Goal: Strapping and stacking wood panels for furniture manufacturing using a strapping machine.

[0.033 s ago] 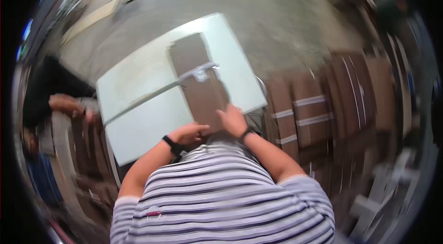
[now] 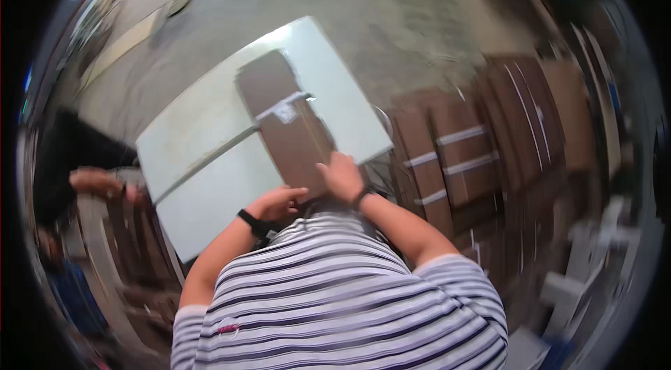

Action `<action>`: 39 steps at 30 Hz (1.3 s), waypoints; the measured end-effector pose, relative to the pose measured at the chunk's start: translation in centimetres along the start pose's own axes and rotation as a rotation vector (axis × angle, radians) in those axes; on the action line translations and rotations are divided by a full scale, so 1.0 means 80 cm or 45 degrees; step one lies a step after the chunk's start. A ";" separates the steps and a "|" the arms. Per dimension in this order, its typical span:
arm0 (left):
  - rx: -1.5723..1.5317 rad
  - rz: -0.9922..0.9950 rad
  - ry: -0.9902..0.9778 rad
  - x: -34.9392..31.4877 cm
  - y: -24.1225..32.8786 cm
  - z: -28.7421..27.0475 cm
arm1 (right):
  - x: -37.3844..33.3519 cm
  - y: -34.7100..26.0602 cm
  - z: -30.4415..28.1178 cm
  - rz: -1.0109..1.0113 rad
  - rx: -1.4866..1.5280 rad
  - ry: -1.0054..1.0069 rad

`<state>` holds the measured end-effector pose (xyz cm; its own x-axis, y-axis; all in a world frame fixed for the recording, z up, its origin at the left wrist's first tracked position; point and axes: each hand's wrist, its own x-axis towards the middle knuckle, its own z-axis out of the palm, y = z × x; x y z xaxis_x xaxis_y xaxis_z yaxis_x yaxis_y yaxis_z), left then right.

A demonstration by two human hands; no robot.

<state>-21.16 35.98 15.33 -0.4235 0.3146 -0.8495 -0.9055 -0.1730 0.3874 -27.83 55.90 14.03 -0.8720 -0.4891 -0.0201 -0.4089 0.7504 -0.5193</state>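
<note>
A stack of long brown boards [image 2: 297,143] lies lengthwise away from me on a white-topped table. A pale band [image 2: 283,107] crosses the stack near its middle, with a crumpled whitish bit on it. My left hand [image 2: 278,203] is at the stack's near left corner, its fingers closed round the edge. On the near right edge, my right hand [image 2: 342,175] grips with the thumb lying over the top. The undersides of both hands' fingers are hidden. Each wrist carries a dark band.
The white table [image 2: 203,205] has a dark seam across it. Strapped bundles of brown boards [image 2: 465,153] stand at the right. Another person's hand [image 2: 98,181] shows at the left beside dark clothing. White pieces [image 2: 566,293] lie at lower right, and a concrete floor [image 2: 377,27] stretches beyond.
The table and stack sit slightly farther left in the picture, as the view has turned. Both hands keep their places at the stack's near end.
</note>
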 end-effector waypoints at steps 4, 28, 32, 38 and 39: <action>0.067 -0.052 -0.053 -0.003 0.015 0.006 | -0.001 0.015 0.036 0.269 0.022 0.139; 1.695 0.066 -0.065 0.015 0.048 0.001 | -0.012 0.068 0.032 0.238 0.374 -0.191; 1.539 0.058 -0.026 0.004 0.044 0.007 | -0.013 0.050 0.041 0.475 0.500 -0.126; 1.245 0.021 -0.129 -0.004 0.040 0.003 | -0.026 0.047 0.065 0.513 0.548 0.220; 1.062 -0.046 -0.197 0.009 0.033 -0.016 | -0.031 0.045 0.064 0.503 0.594 0.256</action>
<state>-23.78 34.56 15.29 -0.3374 0.4411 -0.8316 -0.6151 0.5655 0.5495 -25.77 57.53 7.79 -0.9849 -0.0881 -0.1488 0.0740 0.5626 -0.8234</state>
